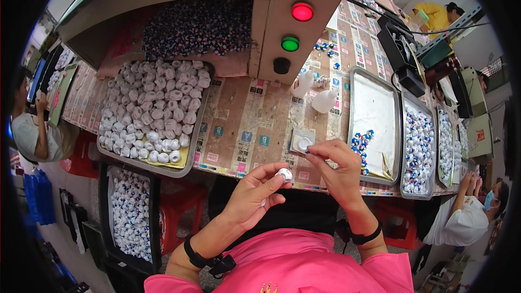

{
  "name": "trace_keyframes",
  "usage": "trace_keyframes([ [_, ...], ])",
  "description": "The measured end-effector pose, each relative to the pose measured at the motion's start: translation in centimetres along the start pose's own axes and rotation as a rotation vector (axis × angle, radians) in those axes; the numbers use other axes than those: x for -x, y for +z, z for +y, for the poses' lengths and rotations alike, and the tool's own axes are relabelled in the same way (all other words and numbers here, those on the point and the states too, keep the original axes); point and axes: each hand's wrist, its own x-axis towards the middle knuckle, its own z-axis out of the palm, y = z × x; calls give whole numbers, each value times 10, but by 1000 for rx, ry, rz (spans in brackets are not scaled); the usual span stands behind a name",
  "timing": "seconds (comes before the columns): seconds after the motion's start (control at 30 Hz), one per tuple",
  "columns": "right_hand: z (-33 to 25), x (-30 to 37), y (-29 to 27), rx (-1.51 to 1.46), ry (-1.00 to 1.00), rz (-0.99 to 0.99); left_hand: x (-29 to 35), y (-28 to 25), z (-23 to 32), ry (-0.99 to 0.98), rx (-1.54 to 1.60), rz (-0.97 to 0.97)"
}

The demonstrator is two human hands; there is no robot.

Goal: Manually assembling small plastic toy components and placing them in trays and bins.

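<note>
My left hand [255, 195] holds a small white round part [284, 174] between thumb and fingers, just in front of the table edge. My right hand [335, 169] is pinched on a tiny blue piece [307, 152] right above that part. A small clear square dish [302, 141] sits on the table just beyond my fingers. To my left a metal tray [191, 146] is heaped with white round parts [152, 108]. To my right a metal tray [374, 103] has a small cluster of blue and white pieces [362, 144].
A box with red [302, 11], green and black round buttons stands at the back. Two white squeeze bottles [324, 100] lie near it. More trays of finished parts [419, 149] run right. A black crate [130, 214] of parts sits below left. Other people work at both sides.
</note>
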Motion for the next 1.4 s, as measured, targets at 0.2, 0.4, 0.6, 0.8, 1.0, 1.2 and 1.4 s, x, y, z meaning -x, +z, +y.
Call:
trace_keyframes([
  [0.2, -14, 20, -4, -210, 41, -92, -1, 8, 0, 7, -22, 19],
  [0.4, -13, 24, -5, -280, 57, -136, -1, 6, -4, -2, -50, -5],
  [0.6, -7, 29, -4, -377, 140, -196, 0, 7, -6, 10, -109, -4],
  [0.8, -4, 34, -2, -452, 171, -200, 1, 11, -7, 58, -184, 0],
  [1.0, 6, 37, -8, -430, 200, -231, -4, 15, -10, 35, -236, 22],
  [1.2, 7, 34, -31, -444, 108, -106, -7, 36, -4, -30, -267, 43],
  [1.4, 59, 36, -124, 305, 175, 562, 0, 9, 7, -72, -41, 45],
])
